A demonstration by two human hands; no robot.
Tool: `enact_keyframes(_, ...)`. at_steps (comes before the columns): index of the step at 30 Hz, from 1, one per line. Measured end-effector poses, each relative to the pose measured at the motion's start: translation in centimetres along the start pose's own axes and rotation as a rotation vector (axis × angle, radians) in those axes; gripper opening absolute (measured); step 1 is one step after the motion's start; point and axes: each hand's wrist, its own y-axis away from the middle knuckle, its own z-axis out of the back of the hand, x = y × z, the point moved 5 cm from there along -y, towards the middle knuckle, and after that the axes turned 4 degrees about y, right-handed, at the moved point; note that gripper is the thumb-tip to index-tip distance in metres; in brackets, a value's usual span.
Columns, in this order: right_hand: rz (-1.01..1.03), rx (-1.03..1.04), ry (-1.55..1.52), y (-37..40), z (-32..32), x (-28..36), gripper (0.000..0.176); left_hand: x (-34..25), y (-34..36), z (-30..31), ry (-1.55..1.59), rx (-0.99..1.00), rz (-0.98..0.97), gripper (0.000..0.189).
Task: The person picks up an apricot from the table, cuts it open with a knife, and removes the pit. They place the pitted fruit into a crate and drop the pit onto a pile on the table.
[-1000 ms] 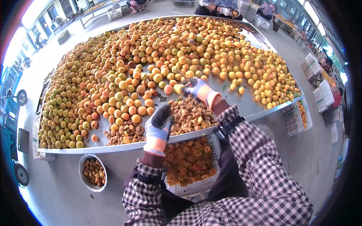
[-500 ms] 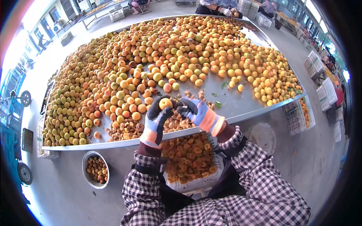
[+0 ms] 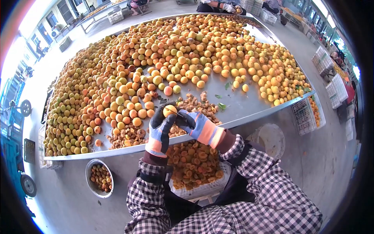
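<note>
A whole yellow-orange apricot (image 3: 170, 111) is gripped in my gloved left hand (image 3: 159, 126), above the near edge of the metal table (image 3: 241, 105). My gloved right hand (image 3: 194, 124) is closed against the apricot's right side; a thin dark item shows at its fingertips, too small to identify. Beyond both hands, a large pile of apricots (image 3: 156, 50) covers much of the table. Brown scraps (image 3: 128, 136) lie near the front edge. Below my hands stands a white crate (image 3: 202, 190) holding opened apricot pieces (image 3: 194, 163).
A metal bowl (image 3: 89, 177) with small fruit stands on the floor at left, and a pale bucket (image 3: 272, 140) at right. Crates (image 3: 304, 117) stand beside the table's right end. Across the table, a person's gloved hands (image 3: 230, 7) are at the far edge.
My right hand has moved left, from beside the apricot to against it. The left hand still holds the apricot. The view has shifted slightly.
</note>
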Motion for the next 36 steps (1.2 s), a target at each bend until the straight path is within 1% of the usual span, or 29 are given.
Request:
enact_keyframes(2, -0.005, -0.01, -0.008, -0.1, -0.2, -0.1, 0.034, 0.1, 0.2, -0.1, 0.011, -0.016, -0.016, 0.039)
enact_keyframes(4, 0.04, -0.053, 0.048, -0.2, -0.3, -0.3, 0.037, 0.6, 0.2, 0.2, 0.05, -0.067, -0.025, 0.039)
enact_keyframes(7, 0.004, -0.038, 0.05, 0.0, -0.2, 0.2, 0.036, 0.8, 0.1, 0.2, 0.058, -0.058, -0.064, 0.039)
enact_keyframes(10, 0.005, -0.037, 0.05, 0.2, -0.5, -0.3, 0.033, 0.3, 0.2, -0.2, -0.012, -0.011, -0.096, 0.04)
enact_keyframes(12, 0.015, -0.04, 0.073, 0.3, -0.6, -0.5, 0.032, 0.5, 0.3, -0.4, 0.005, -0.017, -0.104, 0.04)
enact_keyframes(14, 0.022, -0.04, 0.096, 0.3, -0.8, -0.8, 0.031, 1.4, 0.3, -0.3, 0.126, -0.083, -0.044, 0.039)
enact_keyframes(15, 0.067, -0.077, 0.123, 0.1, -1.0, -0.9, 0.029, 1.3, 0.5, -0.8, 0.082, -0.186, -0.075, 0.041)
enact_keyframes(16, 0.11, -0.115, 0.149, -0.1, -1.2, -0.9, 0.026, 1.3, 0.5, -0.6, 0.081, -0.186, -0.072, 0.041)
enact_keyframes(17, 0.106, -0.118, 0.149, 0.0, -1.5, -1.1, 0.026, 1.8, 0.4, -0.8, 0.222, -0.09, 0.038, 0.044)
enact_keyframes(18, 0.03, -0.108, 0.166, 0.0, -1.8, -1.5, 0.027, 2.5, 0.3, -1.1, 0.363, 0.007, 0.146, 0.049)
enact_keyframes(19, -0.045, -0.097, 0.183, 0.0, -2.0, -1.9, 0.028, 3.4, -0.1, -0.8, 0.421, -0.052, 0.178, 0.054)
enact_keyframes(20, -0.045, -0.096, 0.183, 0.0, -2.0, -1.8, 0.028, 3.7, -0.1, -0.5, 0.421, -0.052, 0.178, 0.054)
enact_keyframes(22, -0.077, -0.061, 0.21, -0.2, -1.9, -1.4, 0.031, 3.2, -0.1, -0.8, 0.48, 0.011, 0.213, 0.054)
enact_keyframes(23, -0.076, -0.059, 0.21, -0.3, -1.9, -1.6, 0.031, 2.8, -0.1, -1.0, 0.481, 0.009, 0.212, 0.054)
enact_keyframes(25, 0.016, -0.136, 0.133, -0.3, -1.7, -1.3, 0.029, 2.0, 0.2, -1.2, 0.459, -0.054, 0.229, 0.049)
enact_keyframes(26, 0.016, -0.137, 0.133, -0.3, -1.7, -1.2, 0.029, 1.9, 0.2, -0.8, 0.458, -0.054, 0.229, 0.049)
enact_keyframes(28, 0.001, -0.101, 0.087, -0.2, -1.2, -0.3, 0.029, 0.9, 0.0, 0.5, 0.155, -0.132, 0.171, 0.043)
enact_keyframes(29, 0.002, -0.101, 0.088, -0.2, -1.3, -0.5, 0.029, 0.3, 0.1, 0.1, 0.186, -0.053, 0.128, 0.039)
enact_keyframes(30, 0.044, -0.111, 0.087, -0.2, -1.4, -0.6, 0.029, 0.2, 0.0, 0.0, 0.186, -0.053, 0.126, 0.039)
enact_keyframes(32, 0.087, -0.119, 0.087, -0.1, -1.7, -0.6, 0.03, -0.5, -0.1, 0.3, 0.024, -0.17, 0.003, 0.037)
enact_keyframes(34, -0.042, -0.084, -0.071, -0.2, -2.1, -1.2, 0.029, 0.6, -0.1, 0.8, 0.05, -0.203, -0.011, 0.035)
enact_keyframes(35, -0.04, -0.085, -0.071, -0.2, -2.0, -1.0, 0.029, 1.4, 0.0, 1.0, 0.123, -0.224, 0.0, 0.035)
enact_keyframes(36, -0.038, -0.095, 0.005, -0.2, -1.9, -0.7, 0.03, 1.9, 0.1, 1.0, 0.197, -0.245, 0.013, 0.035)
